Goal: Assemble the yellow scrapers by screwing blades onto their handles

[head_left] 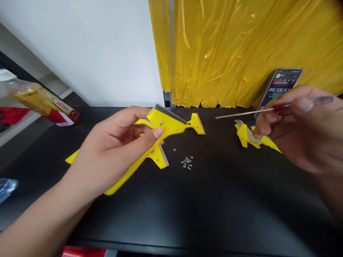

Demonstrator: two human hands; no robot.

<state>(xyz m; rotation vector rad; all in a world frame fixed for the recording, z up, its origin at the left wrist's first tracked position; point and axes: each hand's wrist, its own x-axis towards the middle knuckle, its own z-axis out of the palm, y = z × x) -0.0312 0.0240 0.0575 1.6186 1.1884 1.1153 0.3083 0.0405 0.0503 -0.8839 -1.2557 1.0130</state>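
My left hand is closed around a yellow scraper, whose grey blade edge faces up and away and whose handle slants down toward me. A screw shows in the scraper's head. My right hand is raised at the right and grips a screwdriver, its thin shaft pointing left with the tip apart from the scraper. Behind and below my left hand lie other yellow scrapers, partly covered by it. One more scraper head shows just beyond. Several small screws and nuts lie loose on the black table.
Yellow plates and metal blades are piled beneath my right hand. A phone with a running timer leans against the yellow sheeting. At the left, a bottle stands tilted in view. The black tabletop ends near the bottom.
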